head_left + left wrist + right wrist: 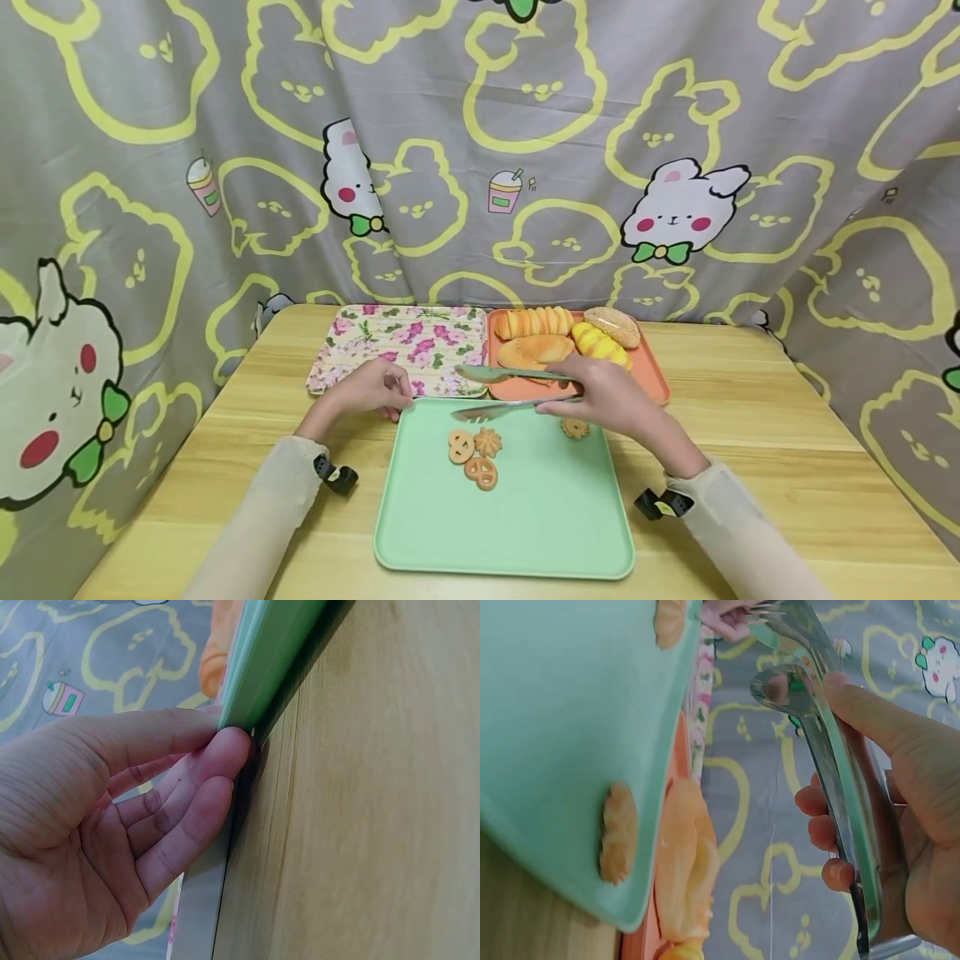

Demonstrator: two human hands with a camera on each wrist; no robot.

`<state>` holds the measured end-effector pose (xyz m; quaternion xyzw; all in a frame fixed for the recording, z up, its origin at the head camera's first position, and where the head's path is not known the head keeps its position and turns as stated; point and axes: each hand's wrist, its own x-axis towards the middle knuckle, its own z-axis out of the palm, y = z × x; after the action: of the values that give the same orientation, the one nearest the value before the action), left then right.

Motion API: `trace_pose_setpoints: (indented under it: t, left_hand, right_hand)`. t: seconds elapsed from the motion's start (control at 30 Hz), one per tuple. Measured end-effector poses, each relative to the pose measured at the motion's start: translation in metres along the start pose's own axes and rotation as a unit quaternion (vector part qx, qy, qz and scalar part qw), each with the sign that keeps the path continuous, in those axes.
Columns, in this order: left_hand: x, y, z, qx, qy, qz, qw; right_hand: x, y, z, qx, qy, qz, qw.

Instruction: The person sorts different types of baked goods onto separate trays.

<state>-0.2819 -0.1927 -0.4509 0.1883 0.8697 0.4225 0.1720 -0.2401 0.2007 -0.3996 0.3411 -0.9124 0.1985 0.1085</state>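
With my left hand (pixel 375 387) I pinch the far left corner of the green tray (pixel 517 525), thumb on top and a fingertip beneath. My right hand (pixel 603 396) grips the tongs (pixel 510 407) around both arms; their tips stand apart, pointing across toward my left hand above the tray's far edge, with nothing between them.

To the right of my left hand and nearer me, a smiley cookie (pixel 461 447), a star cookie (pixel 488 442) and a pretzel (pixel 481 472) lie together on the green tray. A round cookie (pixel 575 428) sits just on the near side of my right hand, by the far right corner.

Beyond my left hand lies the floral tray (pixel 405 342); beyond my right, the orange tray (pixel 652 375) holds breads (pixel 534 322). All three trays rest on the tabletop (pixel 225 467).
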Motion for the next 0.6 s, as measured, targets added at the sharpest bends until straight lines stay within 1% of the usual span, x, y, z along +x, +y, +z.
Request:
trace_pose_setpoints:
  t: [0.1,0.33,0.43,0.6]
  left_hand:
    - [0.0,0.0,0.0,0.0,-0.002,0.002,1.0]
    - [0.001,-0.001,0.0,0.002,0.002,0.001,1.0]
    - [0.0,0.0,0.0,0.003,0.004,-0.004,1.0]
    - [-0.001,0.001,0.0,0.005,0.004,-0.012,0.9999]
  right_hand:
    - [0.0,-0.007,0.004,-0.005,-0.012,-0.009,1.0]
    - [0.002,-0.018,0.014,-0.032,-0.022,-0.064,0.997]
    - [0.001,-0.022,0.015,-0.041,-0.028,-0.074,0.996]
    - [-0.001,-0.029,0.018,-0.061,-0.021,-0.094,0.993]
